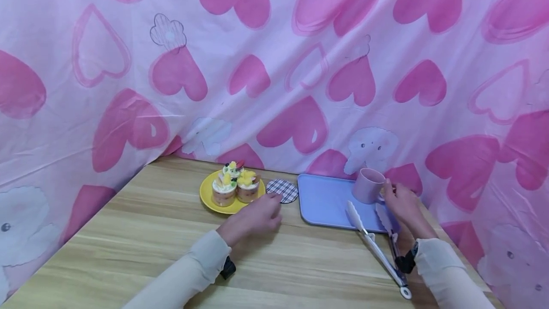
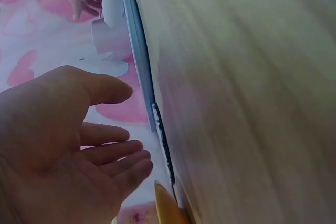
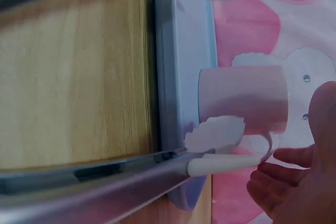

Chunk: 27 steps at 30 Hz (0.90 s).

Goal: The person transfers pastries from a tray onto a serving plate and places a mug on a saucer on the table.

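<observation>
A pink mug (image 1: pixel 369 186) stands upright at the right end of the blue tray (image 1: pixel 321 204). My right hand (image 1: pixel 402 204) is at the mug's handle side; in the right wrist view its fingertips reach the handle, thumb spread apart from them. Metal tongs (image 1: pixel 379 252) with white scalloped tips lean over the tray's front edge, tips apart, near my right wrist. My left hand (image 1: pixel 257 216) hovers by the checked round coaster (image 1: pixel 285 189), fingers loosely extended and holding nothing. Left of it, a yellow plate (image 1: pixel 207 199) carries three dessert cups (image 1: pixel 224 193) topped with cream and fruit.
The wooden table (image 1: pixel 141 232) meets a pink heart-patterned cloth (image 1: pixel 291 123) at its back and sides. Plate, coaster and tray stand in a row along the back. The tongs' ring end points toward the table's front.
</observation>
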Available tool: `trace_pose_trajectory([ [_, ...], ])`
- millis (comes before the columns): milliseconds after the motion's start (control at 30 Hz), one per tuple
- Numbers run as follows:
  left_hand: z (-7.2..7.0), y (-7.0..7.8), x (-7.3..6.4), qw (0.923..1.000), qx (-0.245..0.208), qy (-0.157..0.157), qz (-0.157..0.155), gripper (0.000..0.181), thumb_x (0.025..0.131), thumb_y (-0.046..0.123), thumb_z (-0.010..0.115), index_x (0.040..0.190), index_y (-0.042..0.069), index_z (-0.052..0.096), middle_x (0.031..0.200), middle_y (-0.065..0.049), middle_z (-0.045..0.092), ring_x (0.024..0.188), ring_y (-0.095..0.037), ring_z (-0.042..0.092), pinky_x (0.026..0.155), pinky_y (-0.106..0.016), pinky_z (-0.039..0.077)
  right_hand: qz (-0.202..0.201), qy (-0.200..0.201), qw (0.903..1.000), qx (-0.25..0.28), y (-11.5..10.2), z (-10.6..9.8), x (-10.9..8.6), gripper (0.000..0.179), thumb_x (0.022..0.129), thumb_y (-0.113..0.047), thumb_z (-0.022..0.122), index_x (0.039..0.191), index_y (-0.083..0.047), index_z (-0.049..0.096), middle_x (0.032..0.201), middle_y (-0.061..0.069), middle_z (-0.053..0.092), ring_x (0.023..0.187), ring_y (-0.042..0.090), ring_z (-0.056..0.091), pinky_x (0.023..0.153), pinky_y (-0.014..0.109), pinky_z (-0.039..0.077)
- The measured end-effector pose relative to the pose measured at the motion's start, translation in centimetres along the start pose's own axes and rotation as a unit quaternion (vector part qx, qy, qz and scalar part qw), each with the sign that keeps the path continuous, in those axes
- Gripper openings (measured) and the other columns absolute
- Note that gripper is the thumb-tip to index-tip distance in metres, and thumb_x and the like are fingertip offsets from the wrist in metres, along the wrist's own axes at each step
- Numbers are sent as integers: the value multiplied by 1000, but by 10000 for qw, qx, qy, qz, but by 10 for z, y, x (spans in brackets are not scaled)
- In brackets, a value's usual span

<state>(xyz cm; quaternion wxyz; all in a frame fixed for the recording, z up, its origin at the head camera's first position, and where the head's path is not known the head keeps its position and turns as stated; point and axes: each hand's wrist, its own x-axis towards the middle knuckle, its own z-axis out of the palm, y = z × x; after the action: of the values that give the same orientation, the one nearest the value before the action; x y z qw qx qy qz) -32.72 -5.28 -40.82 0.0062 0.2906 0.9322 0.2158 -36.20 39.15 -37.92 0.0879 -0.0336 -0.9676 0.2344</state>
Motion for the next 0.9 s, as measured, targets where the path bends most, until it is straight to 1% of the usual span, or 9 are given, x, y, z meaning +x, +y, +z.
trace_pose_trajectory([
  [100,1,-1,2,9999,58,-121,-66,29,106,26,67,124,3,69,161,-18,56,146,-30,57,121,-46,50,203,-69,9997,118,2,1,5,98,110,-68,9,156,13,39,146,41,51,131,58,51,105,72,49],
  [167,1,-3,3,9997,61,-193,-157,27,106,28,68,119,4,69,164,-20,53,151,-33,52,124,-47,47,355,-178,9989,245,4,2,7,103,107,-72,7,162,11,31,154,42,45,138,60,45,111,75,45],
  [267,2,-5,5,9993,55,-279,-252,19,105,28,69,100,10,68,160,-19,56,139,-30,61,118,-43,53,533,-242,9977,353,8,4,10,105,105,-75,4,163,9,31,158,41,41,142,60,43,111,74,45],
  [367,3,-6,6,9991,25,-355,-246,25,104,28,70,85,13,64,153,-18,62,120,-27,68,105,-39,59,613,-176,9969,465,9,7,12,100,107,-74,8,151,6,48,143,37,55,126,52,54,95,62,54],
  [500,3,-6,8,9988,20,-448,-209,29,104,29,68,80,15,61,136,-16,70,102,-24,69,90,-34,60,570,26,9962,661,9,12,12,81,110,-68,24,114,2,64,105,22,64,100,36,57,75,38,46],
  [567,3,-6,9,9987,53,-462,-204,27,104,30,68,83,15,61,122,-13,73,96,-20,67,85,-32,58,587,48,9949,814,9,13,12,77,110,-67,30,107,2,64,101,18,63,98,33,56,73,35,42],
  [633,2,-5,10,9985,31,-499,-234,24,104,30,68,87,15,61,107,-9,70,84,-18,62,76,-30,55,644,3,9937,920,8,13,13,80,109,-69,31,112,2,68,105,17,64,101,33,56,75,34,41],
  [767,0,-5,11,9976,65,-595,-348,25,104,32,69,88,15,62,115,-10,71,84,-15,59,76,-29,53,897,-253,9881,1226,8,15,15,84,107,-73,32,114,1,71,99,15,62,105,33,55,77,35,44],
  [900,2,-5,10,9960,77,-734,-514,25,105,34,69,90,16,63,143,-17,68,92,-15,61,80,-30,55,1226,-333,9780,1654,6,20,19,74,105,-74,38,89,-7,65,84,6,53,96,27,54,74,33,45],
])
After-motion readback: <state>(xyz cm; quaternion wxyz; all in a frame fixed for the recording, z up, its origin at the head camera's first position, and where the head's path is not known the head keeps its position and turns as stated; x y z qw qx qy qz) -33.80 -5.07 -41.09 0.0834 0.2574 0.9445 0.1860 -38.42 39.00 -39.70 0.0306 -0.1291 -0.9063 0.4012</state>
